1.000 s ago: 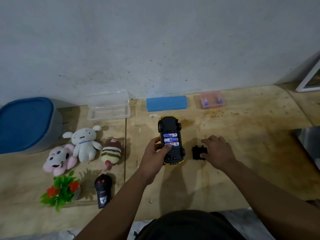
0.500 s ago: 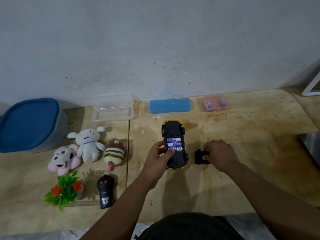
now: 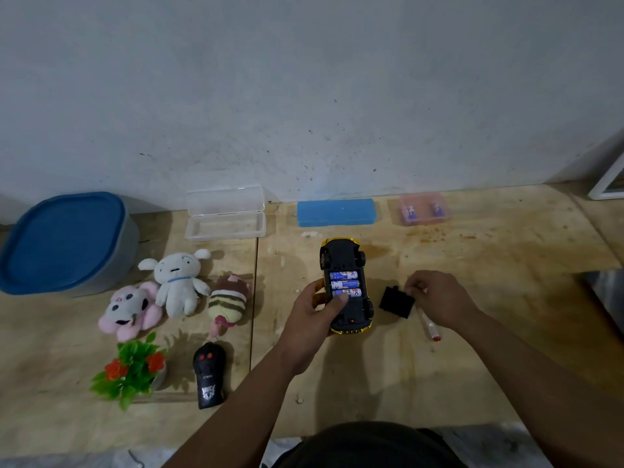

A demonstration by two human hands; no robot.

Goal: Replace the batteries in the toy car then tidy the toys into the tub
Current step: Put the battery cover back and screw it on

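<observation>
The yellow toy car (image 3: pixel 341 256) lies upside down on the wooden floor, its black underside up. Three blue batteries (image 3: pixel 344 284) sit in its open compartment. My left hand (image 3: pixel 312 319) grips the car's near left side, thumb on the nearest battery. My right hand (image 3: pixel 439 297) pinches the black battery cover (image 3: pixel 395 302), tilted up just right of the car. A small screwdriver (image 3: pixel 429 327) with a red tip lies under that hand. The grey tub with a blue lid (image 3: pixel 64 244) stands at the far left.
Three plush toys (image 3: pixel 175 288), a plastic plant (image 3: pixel 131 368) and a black remote (image 3: pixel 208 374) lie left of the car. Along the wall are an open clear case (image 3: pixel 225 214), a blue case (image 3: pixel 336 212) and a pink box with batteries (image 3: pixel 423 209).
My right hand has taken the battery cover between its fingers and tilted it up off the floor, uncovering the screwdriver. My left hand stays on the car.
</observation>
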